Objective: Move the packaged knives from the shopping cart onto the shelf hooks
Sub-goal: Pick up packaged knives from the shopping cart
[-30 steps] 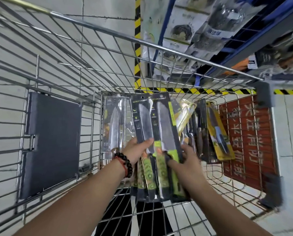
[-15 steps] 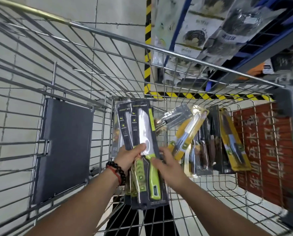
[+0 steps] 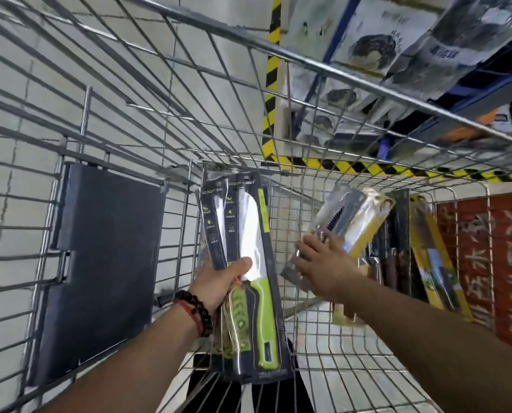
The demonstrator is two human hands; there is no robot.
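Inside the wire cart [image 3: 323, 368], the left hand [image 3: 219, 283] is gripping upright green-handled knife packs [image 3: 248, 263], blades pointing up; the right hand [image 3: 323, 263], fingers spread, is touching a tilted serrated-knife pack [image 3: 342, 217].

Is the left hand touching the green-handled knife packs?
Touching. The head view shows the left hand gripping the green-handled knife packs, its thumb pressed across the front of them.

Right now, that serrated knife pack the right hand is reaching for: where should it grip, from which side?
Probably the lower end of the serrated knife pack, from the near, open side. The flat pack leans tilted, top away toward the cart wall, and the right hand is already there with straight fingers. A thumb-and-fingers pinch across the flat faces suits it.
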